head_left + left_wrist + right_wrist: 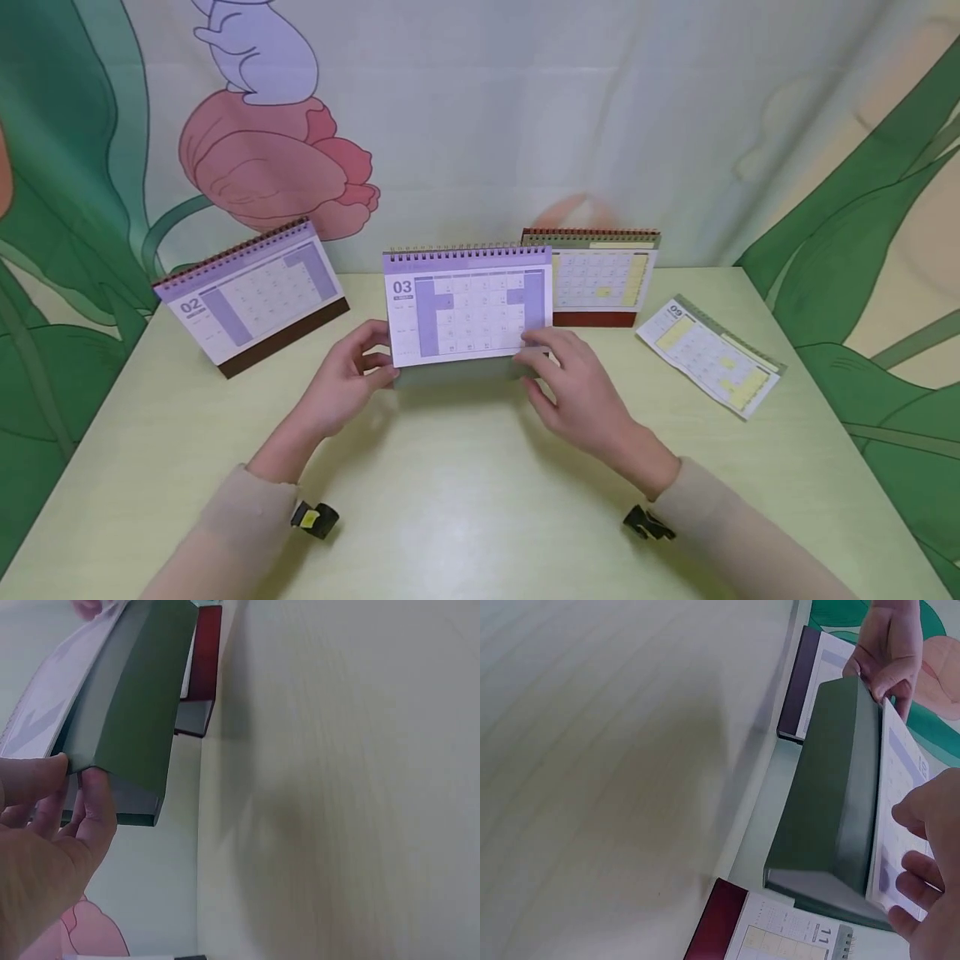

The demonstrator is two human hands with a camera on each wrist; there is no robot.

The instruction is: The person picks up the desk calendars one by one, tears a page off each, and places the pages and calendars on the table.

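A desk calendar (480,312) with a purple-topped page marked 03 and a dark green base (142,697) is held above the table, its page facing up toward the head camera. At its lower left edge, my left hand (347,379) grips it, thumb on the near side and fingertips against the base's end. My right hand (581,392) is at the lower right corner, with loosely bent fingers at the page front. Whether those fingertips press on the paper is hard to tell. In the right wrist view, the green stand's open end shows below the page (900,802).
To the left, a purple calendar (258,292) marked 02 stands at an angle. Behind the held one, a calendar (603,279) with a red base is partly covered. A loose sheet (708,354) marked 09 lies on the table (465,500) at right. A printed curtain (480,125) hangs behind.
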